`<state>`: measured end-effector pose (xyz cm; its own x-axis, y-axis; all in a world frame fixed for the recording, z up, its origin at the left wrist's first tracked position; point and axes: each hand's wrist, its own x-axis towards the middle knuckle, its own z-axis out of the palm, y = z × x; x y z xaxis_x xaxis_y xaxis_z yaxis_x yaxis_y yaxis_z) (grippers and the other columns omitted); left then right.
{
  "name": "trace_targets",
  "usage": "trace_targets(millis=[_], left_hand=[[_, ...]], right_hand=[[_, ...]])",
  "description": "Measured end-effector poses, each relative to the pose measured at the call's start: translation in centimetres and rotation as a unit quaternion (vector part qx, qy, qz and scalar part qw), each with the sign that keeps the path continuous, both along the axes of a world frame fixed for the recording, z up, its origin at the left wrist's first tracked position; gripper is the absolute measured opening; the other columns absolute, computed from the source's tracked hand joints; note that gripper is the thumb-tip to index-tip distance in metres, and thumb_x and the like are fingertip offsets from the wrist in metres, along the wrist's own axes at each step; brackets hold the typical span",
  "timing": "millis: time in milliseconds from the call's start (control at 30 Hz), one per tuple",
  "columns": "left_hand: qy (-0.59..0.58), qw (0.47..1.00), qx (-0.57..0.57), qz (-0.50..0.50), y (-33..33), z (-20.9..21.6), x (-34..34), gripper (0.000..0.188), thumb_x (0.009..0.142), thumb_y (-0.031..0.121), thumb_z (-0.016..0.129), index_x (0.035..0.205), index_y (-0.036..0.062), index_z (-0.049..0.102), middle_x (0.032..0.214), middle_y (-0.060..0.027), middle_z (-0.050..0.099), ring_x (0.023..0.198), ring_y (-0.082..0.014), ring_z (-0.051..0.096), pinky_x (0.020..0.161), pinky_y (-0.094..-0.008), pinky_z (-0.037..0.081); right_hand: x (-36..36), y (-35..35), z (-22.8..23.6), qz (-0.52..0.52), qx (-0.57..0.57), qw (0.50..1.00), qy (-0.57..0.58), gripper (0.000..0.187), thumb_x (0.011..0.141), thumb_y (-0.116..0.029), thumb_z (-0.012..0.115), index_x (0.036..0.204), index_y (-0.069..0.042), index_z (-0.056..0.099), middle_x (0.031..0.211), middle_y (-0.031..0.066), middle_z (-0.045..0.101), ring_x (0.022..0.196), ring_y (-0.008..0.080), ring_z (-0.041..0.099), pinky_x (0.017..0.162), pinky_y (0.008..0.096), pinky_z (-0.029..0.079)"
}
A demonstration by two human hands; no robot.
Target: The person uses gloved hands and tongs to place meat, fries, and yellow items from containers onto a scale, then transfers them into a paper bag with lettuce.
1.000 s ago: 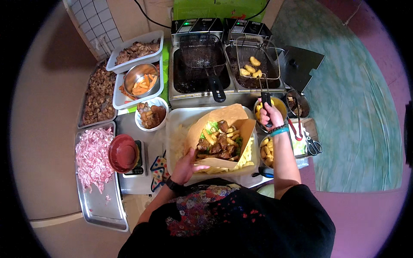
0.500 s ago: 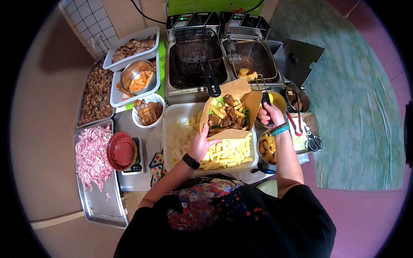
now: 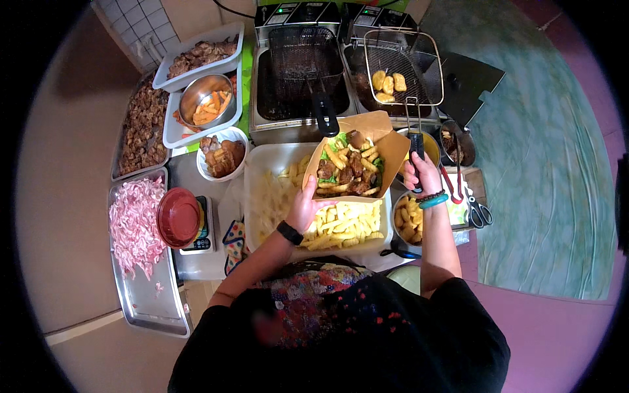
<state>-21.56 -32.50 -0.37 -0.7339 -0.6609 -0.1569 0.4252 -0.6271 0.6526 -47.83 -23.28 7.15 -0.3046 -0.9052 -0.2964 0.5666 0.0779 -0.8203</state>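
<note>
My left hand (image 3: 306,208) holds a brown cardboard takeaway box (image 3: 394,154) by its near left side. Its flaps stand open, and fries, browned meat pieces and lettuce fill it. My right hand (image 3: 422,175) is closed round the black handle (image 3: 416,145) of a wire fryer basket (image 3: 438,73). Several golden nuggets (image 3: 388,85) lie in that basket, which is tilted above the right fryer tank (image 3: 359,85). Below the box, a white tub (image 3: 254,196) holds pale fries (image 3: 344,228). Beside my right wrist sits a steel bowl of browned potato pieces (image 3: 407,219).
Left of the tub stand a white bowl of cooked chicken (image 3: 223,159), a red bowl (image 3: 179,217) on a scale (image 3: 204,229) and a tray of raw sliced meat (image 3: 137,226). Another fryer basket (image 3: 304,56) rests over the left tank. Red tongs (image 3: 452,187) and scissors (image 3: 480,213) lie at right.
The right fryer basket has been raised and tipped up, with the nuggets now higher in view. My right hand keeps its grip on the handle. The box stays in my left hand.
</note>
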Motion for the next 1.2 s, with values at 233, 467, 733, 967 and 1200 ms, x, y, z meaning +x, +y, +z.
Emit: trace_targets(millis=[233,467,733,967,1200], left_hand=[[-0.022,0.999,0.016,0.019,0.0,0.6,-0.1,0.052,0.091,0.035,0.035,0.129,0.0026,0.021,0.134,-0.0094,0.021,0.117,-0.0277,0.035,0.088,-0.0531,0.039],[-0.016,1.0,0.0,0.027,-0.2,1.0,-0.6,0.053,0.091,0.034,0.036,0.13,0.0031,0.019,0.135,-0.0091,0.018,0.119,-0.026,0.032,0.087,-0.0527,0.04],[-0.01,0.999,0.008,0.032,-0.2,1.1,-0.5,0.05,0.091,0.032,0.036,0.13,0.0031,0.021,0.135,-0.0084,0.018,0.119,-0.0247,0.032,0.085,-0.0522,0.042],[-0.029,0.999,0.017,0.032,-0.4,1.1,-0.4,0.048,0.092,0.03,0.035,0.13,0.0045,0.021,0.135,-0.0075,0.016,0.119,-0.0247,0.032,0.085,-0.052,0.042],[-0.031,0.999,-0.002,0.027,-0.4,1.5,-0.8,0.053,0.091,0.033,0.035,0.131,0.0023,0.017,0.136,-0.0092,0.015,0.117,-0.0257,0.035,0.085,-0.051,0.043]], right_hand=[[-0.7,-0.3,0.9,0.011,0.05,0.998,0.034,0.025,0.09,-0.019,0.039,0.112,-0.009,0.045,0.059,-0.0014,0.039,0.041,0.0062,0.032,0.036,0.02,0.028],[-1.3,0.0,0.0,0.023,0.061,0.998,0.026,0.025,0.09,-0.019,0.039,0.113,-0.01,0.044,0.058,-0.0011,0.038,0.041,0.006,0.031,0.036,0.0202,0.028],[-1.2,0.5,-0.3,0.022,0.054,0.996,0.062,0.027,0.091,-0.018,0.038,0.116,-0.01,0.043,0.058,-0.0008,0.039,0.04,0.0067,0.032,0.036,0.0212,0.029],[1.6,2.2,2.5,0.001,0.019,0.987,0.159,0.032,0.09,-0.021,0.041,0.119,-0.008,0.04,0.057,-0.0011,0.038,0.039,0.0056,0.031,0.034,0.0195,0.029],[4.3,6.4,1.5,-0.079,0.024,0.92,0.384,0.015,0.087,-0.018,0.047,0.086,-0.003,0.045,0.052,-0.0027,0.041,0.04,0.0036,0.036,0.036,0.0186,0.028]])
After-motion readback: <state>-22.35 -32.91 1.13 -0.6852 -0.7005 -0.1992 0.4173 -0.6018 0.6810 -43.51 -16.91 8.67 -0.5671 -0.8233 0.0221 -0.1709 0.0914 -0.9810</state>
